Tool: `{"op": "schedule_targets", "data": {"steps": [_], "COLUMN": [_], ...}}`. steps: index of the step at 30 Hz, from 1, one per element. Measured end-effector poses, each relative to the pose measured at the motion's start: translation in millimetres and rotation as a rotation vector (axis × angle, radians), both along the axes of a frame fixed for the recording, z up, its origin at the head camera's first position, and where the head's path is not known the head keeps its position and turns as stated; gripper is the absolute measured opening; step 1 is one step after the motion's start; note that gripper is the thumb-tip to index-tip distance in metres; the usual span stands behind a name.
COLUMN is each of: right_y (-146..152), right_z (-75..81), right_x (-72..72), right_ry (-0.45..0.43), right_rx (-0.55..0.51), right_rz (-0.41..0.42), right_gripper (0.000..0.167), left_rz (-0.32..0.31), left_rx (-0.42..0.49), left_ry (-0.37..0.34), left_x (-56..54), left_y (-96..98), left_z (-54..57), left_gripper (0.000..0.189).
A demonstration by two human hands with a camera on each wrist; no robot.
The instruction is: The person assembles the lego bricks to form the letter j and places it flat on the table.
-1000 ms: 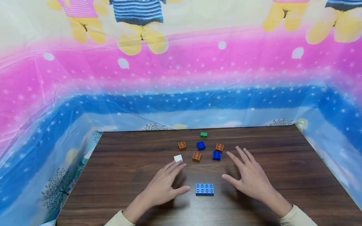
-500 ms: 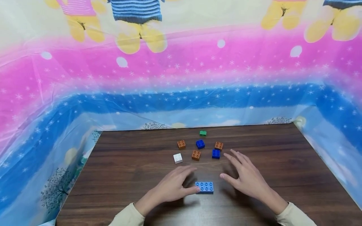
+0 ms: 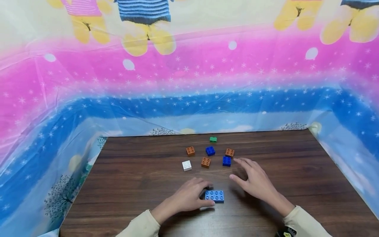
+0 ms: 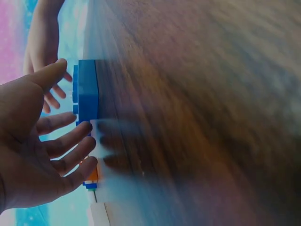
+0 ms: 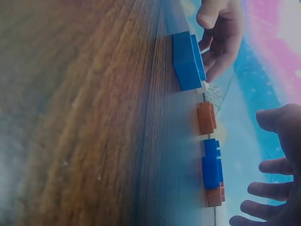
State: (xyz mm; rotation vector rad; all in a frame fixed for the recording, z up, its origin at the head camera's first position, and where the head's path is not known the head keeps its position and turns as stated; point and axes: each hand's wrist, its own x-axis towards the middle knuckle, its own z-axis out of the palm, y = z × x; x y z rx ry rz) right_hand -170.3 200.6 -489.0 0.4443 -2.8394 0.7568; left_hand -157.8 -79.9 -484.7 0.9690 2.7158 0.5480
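A light blue eight-stud toy brick (image 3: 214, 196) lies near the front of the wooden table. My left hand (image 3: 192, 196) is at its left end, thumb along the near side and fingers behind it. In the left wrist view the fingers are spread and the thumb stands apart from them, with nothing held. My right hand (image 3: 256, 181) hovers to the right with fingers extended, its fingertips close to a dark blue brick (image 3: 226, 161). An orange brick (image 3: 229, 152) sits right behind that one.
Farther back on the table (image 3: 133, 171) lie a white brick (image 3: 186, 165), two orange bricks, one at the front (image 3: 205, 162) and one at the left (image 3: 190, 151), another dark blue brick (image 3: 210, 150) and a green brick (image 3: 213, 139). A printed cloth (image 3: 189, 108) hangs around the table.
My left hand has moved from beside the white brick rightward and nearer, to the light blue brick. My right hand has shifted slightly left, its fingers drawn closer together.
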Motion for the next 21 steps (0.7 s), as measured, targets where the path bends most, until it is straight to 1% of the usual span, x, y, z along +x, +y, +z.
{"op": "schedule_targets", "data": {"steps": [8, 17, 21], "right_y": [-2, -2, -3], "right_z": [-3.8, -12.2, -13.7], "right_x": [-11.5, -26.4, -33.6], "right_ry": [0.008, 0.031, 0.044], "right_rx": [-0.022, -0.025, -0.03], "right_rz": [0.007, 0.002, 0.004], "right_gripper": [0.062, 0.057, 0.054], "left_rz": [-0.018, -0.063, -0.065], "left_rx": [-0.027, -0.033, -0.036], "left_ry": [-0.001, 0.067, 0.068], "left_x": [-1.7, -4.4, -5.1], "left_y": [8.4, 11.9, 11.8], "left_z": [-1.5, -3.3, -3.7], "left_gripper": [0.063, 0.051, 0.046]}}
